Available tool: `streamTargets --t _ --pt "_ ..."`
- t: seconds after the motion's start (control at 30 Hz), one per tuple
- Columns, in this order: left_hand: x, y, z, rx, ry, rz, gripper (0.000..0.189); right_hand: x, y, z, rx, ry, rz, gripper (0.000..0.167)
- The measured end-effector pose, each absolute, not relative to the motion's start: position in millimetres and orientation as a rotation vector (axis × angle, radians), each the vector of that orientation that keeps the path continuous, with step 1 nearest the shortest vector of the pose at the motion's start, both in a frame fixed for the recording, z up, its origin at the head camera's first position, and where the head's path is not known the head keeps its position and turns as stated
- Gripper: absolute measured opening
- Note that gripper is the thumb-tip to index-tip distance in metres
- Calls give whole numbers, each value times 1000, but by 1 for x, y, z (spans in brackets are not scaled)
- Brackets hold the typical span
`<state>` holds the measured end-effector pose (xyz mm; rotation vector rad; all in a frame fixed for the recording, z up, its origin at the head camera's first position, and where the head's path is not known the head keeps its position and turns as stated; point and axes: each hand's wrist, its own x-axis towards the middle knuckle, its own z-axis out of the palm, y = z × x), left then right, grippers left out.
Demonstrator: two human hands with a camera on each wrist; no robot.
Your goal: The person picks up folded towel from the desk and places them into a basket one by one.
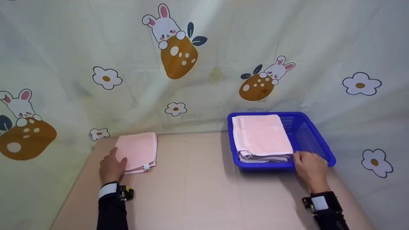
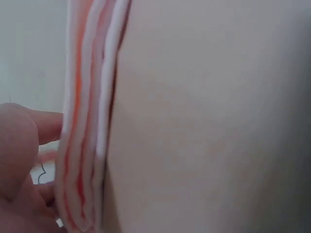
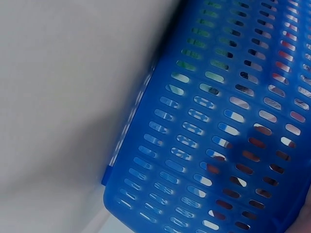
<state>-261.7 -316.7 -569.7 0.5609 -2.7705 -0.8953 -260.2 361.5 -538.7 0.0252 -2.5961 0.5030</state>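
A folded pink towel with a small white tag lies at the table's left side. My left hand rests on its left edge, fingers relaxed. Seen close in the left wrist view, the layered edge of the towel runs beside the fingers. At the right stands a blue basket with perforated sides. My right hand grips its near rim towards the right corner. Inside the basket, on its left, lies a stack of folded pink towels. In the right wrist view the basket's slotted wall fills most of the frame.
The tan table stretches between the single towel and the basket. Behind it hangs a pale curtain printed with rabbits and flowers, meeting the table's back edge.
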Motion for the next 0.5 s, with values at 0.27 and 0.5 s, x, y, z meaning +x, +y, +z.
streamTargets --t 0.27,0.5 --pt "-263 -309 -569 436 -2821 -926 56 -261 361 -541 33 -2532 475 46" --pt "-271 -268 -568 333 -2837 -920 55 -262 361 -541 22 -2569 486 45"
